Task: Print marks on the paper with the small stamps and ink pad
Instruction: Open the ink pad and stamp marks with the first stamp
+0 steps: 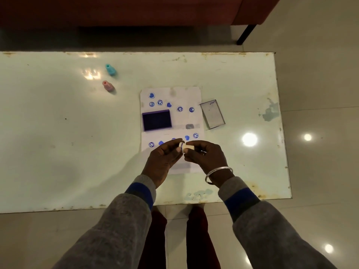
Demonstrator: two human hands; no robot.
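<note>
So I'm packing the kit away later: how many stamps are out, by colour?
Teal stamp, standing on the table: 1
Pink stamp, standing on the table: 1
Pale cream stamp, held between both hands: 1
Total: 3

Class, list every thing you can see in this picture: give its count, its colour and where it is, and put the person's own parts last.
table: one, pale green, worn edges, fills the middle
paper: one, white with blue stamped marks, centre of the table
ink pad: one, dark blue, open, on the paper's left side
lid: one, clear grey, just right of the paper
blue stamp: one, far left on the table
pink stamp: one, just nearer than the blue stamp
cream stamp: one, held between both hands over the paper
bangle: one, silver, right wrist
left hand: grey sleeve
right hand: grey sleeve
</note>
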